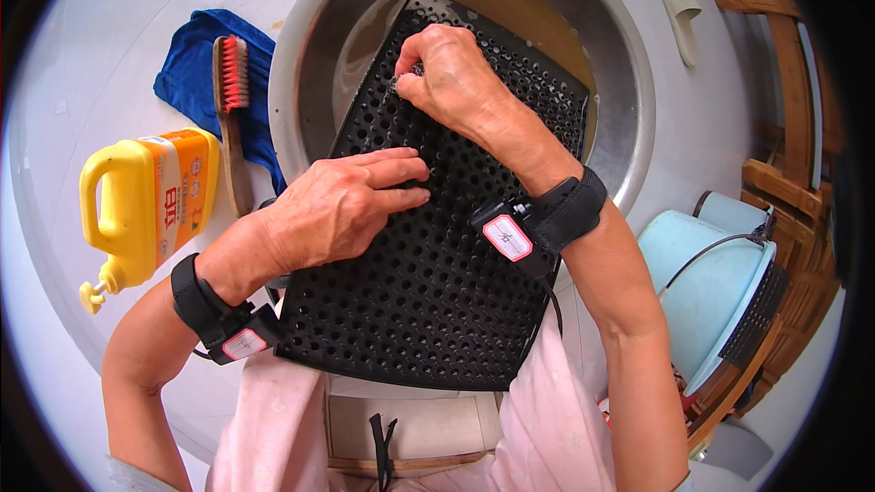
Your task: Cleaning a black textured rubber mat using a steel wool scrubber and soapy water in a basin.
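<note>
A black panel full of round holes (410,310) slants from the wide metal basin (629,118) down toward my lap. Its far part is wet and reaches into the basin. On the panel's left side lies my left hand (333,210), fingers stretched over the holes. My right hand (460,82) is closed in a pinch against the far part of the panel. Whatever its fingers hold is mostly hidden; only a small greyish bit shows at the tips. Both wrists carry black straps with small boxes.
Brownish water (519,5) stands in the basin. To the left are a yellow-and-orange jug (169,196) with a pump, and a wooden brush (231,118) with red bristles on a blue cloth (187,64). At right are a light-blue bucket (697,282), wooden furniture (788,64) and pale slippers (676,9).
</note>
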{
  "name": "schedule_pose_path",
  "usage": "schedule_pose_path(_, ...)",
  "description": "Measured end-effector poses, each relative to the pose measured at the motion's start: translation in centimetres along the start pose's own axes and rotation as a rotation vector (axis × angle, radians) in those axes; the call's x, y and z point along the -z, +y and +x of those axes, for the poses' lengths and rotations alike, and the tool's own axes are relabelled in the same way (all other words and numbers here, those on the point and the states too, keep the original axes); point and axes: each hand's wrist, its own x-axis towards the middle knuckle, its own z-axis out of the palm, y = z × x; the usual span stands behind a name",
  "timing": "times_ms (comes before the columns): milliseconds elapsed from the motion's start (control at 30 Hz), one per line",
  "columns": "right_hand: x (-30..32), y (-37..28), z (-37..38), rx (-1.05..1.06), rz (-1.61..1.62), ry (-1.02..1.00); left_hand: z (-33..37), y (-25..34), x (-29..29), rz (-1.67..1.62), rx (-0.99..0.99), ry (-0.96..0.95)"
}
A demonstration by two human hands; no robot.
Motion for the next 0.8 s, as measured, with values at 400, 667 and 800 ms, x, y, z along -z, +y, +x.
schedule_pose_path(400,1.0,0.7,0.1,0.122,-0.009,-0.080,0.1,0.0,-0.1,0.004,0.008,-0.006)
schedule_pose_path(667,1.5,-0.1,0.0,-0.251,0.267,-0.047,-0.1,0.1,0.0,-0.011,0.012,-0.009)
schedule_pose_path(800,0.5,0.2,0.1,0.038,0.234,-0.001,0.0,0.0,0.1,-0.004,0.020,-0.010)
